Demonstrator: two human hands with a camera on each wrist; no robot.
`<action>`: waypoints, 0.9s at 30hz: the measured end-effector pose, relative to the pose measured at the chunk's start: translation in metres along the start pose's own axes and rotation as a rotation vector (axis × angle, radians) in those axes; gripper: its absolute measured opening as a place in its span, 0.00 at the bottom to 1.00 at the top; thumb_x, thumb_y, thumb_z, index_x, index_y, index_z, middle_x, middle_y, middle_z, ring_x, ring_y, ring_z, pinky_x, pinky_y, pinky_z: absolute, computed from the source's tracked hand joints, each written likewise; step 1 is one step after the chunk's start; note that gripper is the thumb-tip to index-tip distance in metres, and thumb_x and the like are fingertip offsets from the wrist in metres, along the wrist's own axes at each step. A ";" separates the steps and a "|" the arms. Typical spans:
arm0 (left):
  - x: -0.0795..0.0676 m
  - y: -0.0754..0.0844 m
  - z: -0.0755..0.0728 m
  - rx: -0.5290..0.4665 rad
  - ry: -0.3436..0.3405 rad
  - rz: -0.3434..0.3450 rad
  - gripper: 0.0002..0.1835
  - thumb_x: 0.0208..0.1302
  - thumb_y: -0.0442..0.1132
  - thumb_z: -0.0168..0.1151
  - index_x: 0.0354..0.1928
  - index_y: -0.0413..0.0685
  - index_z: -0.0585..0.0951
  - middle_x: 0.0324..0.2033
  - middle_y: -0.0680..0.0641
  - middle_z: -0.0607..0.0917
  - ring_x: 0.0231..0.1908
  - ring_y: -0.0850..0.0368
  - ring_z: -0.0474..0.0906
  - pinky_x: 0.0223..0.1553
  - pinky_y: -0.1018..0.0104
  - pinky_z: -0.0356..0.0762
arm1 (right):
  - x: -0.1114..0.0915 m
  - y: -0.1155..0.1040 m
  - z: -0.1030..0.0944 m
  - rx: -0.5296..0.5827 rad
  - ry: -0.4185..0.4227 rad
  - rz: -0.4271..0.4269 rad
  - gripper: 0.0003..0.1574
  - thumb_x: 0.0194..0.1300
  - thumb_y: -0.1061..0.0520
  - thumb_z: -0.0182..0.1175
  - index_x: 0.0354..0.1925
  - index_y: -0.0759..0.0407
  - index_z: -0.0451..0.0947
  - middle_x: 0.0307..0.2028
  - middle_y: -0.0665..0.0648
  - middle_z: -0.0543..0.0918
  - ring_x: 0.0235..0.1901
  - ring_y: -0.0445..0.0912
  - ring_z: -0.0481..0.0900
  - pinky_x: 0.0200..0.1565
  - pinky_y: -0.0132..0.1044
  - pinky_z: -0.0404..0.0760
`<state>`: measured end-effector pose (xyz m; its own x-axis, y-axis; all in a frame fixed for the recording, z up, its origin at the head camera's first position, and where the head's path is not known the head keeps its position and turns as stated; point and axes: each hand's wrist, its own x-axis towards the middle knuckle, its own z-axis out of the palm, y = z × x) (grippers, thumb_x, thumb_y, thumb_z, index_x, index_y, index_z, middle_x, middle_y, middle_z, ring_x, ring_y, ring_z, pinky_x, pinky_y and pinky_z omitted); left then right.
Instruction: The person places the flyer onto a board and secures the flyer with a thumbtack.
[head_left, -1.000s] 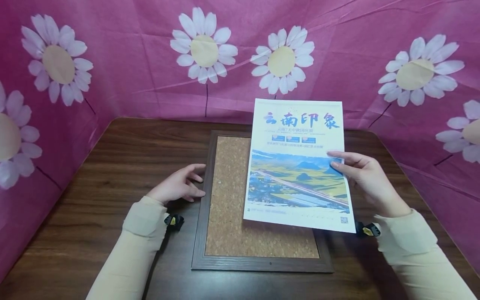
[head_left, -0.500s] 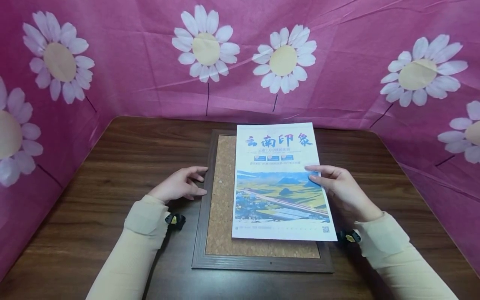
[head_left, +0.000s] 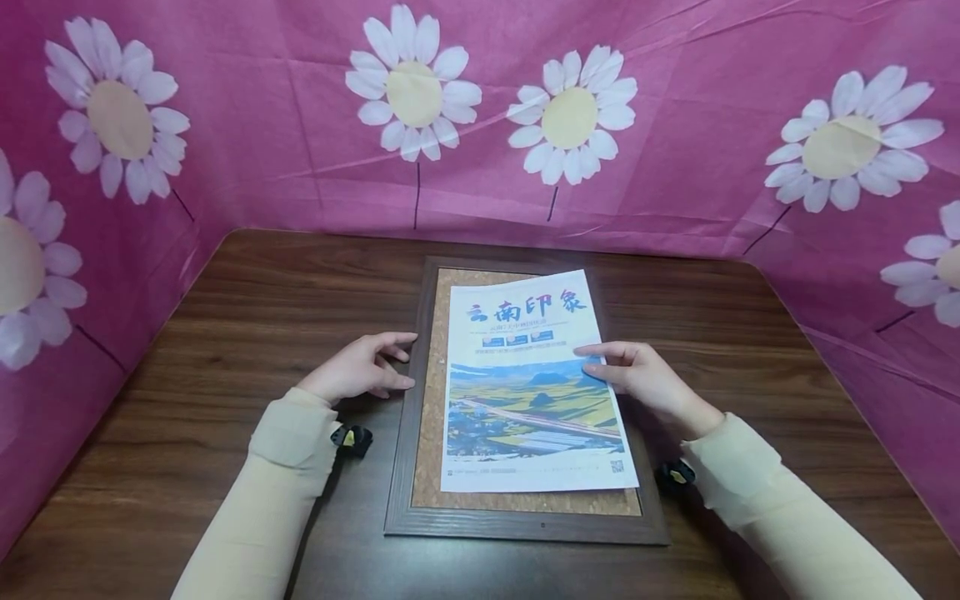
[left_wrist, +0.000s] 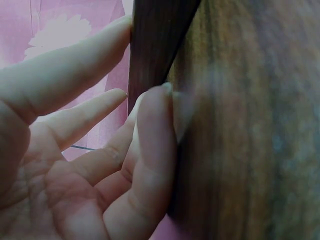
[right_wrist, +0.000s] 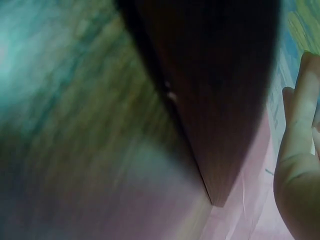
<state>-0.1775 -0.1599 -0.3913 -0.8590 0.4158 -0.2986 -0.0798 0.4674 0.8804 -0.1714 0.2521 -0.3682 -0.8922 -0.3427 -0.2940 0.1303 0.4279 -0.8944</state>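
My right hand (head_left: 641, 382) pinches the right edge of a printed poster (head_left: 525, 417), with blue and pink Chinese lettering above a landscape picture. Under it lies a dark wooden picture frame (head_left: 480, 523) with a bare cork board (head_left: 429, 450) inside. The poster overlaps most of the cork, slightly tilted, its top right corner over the frame's border. My left hand (head_left: 363, 367) rests fingertips at the frame's left side. In the left wrist view its fingers (left_wrist: 65, 67) are spread along the frame's edge. The right wrist view shows my right hand (right_wrist: 300, 150) partly, beside the frame's side (right_wrist: 215, 100).
The frame lies on a dark wood-grain table (head_left: 225, 333). A pink cloth (head_left: 262, 125) printed with large white daisies hangs behind and at both sides of it. Each wrist carries a small black camera, such as the left one (head_left: 352, 440).
My right hand has brought the poster left and down from the frame's right side to over the cork, turning it slightly. The left hand and the frame have stayed in place.
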 end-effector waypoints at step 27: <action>-0.001 0.002 0.001 0.012 0.004 -0.005 0.40 0.62 0.32 0.68 0.74 0.41 0.61 0.58 0.33 0.72 0.37 0.56 0.80 0.36 0.60 0.85 | 0.011 -0.003 0.016 -0.389 -0.012 -0.032 0.26 0.68 0.56 0.64 0.59 0.68 0.77 0.44 0.66 0.83 0.25 0.45 0.77 0.26 0.35 0.80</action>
<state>-0.1763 -0.1588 -0.3890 -0.8604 0.4107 -0.3016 -0.0778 0.4790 0.8744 -0.1747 0.2339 -0.3745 -0.8880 -0.3694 -0.2738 -0.0733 0.7015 -0.7089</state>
